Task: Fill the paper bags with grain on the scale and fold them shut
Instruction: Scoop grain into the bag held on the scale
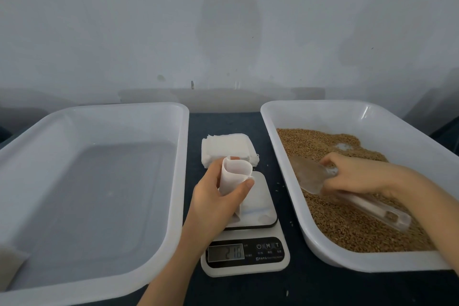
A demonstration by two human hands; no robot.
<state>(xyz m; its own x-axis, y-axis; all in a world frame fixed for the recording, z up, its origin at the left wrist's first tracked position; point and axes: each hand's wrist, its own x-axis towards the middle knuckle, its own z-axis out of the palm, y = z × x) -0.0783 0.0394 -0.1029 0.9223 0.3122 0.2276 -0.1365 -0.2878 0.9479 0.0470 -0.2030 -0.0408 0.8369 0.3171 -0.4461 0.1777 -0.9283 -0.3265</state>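
- One digital kitchen scale (244, 251) stands nearest on the dark table (310, 288), between two white plastic trays; its display digits are too blurred to read.
- The left hand (216, 196) has its grip clamped on one paper bag (234, 176), thumb and fingers curled round it, mouth open, over the scale's platform.
- The right hand (360, 174) has its grip clamped on one clear scoop (308, 176), whose bowl lies on the grain (347, 221) in the right tray (323, 107).
- The left tray (99, 112) holds no grain.
- One stack of bags (223, 146) lies just beyond the scale.
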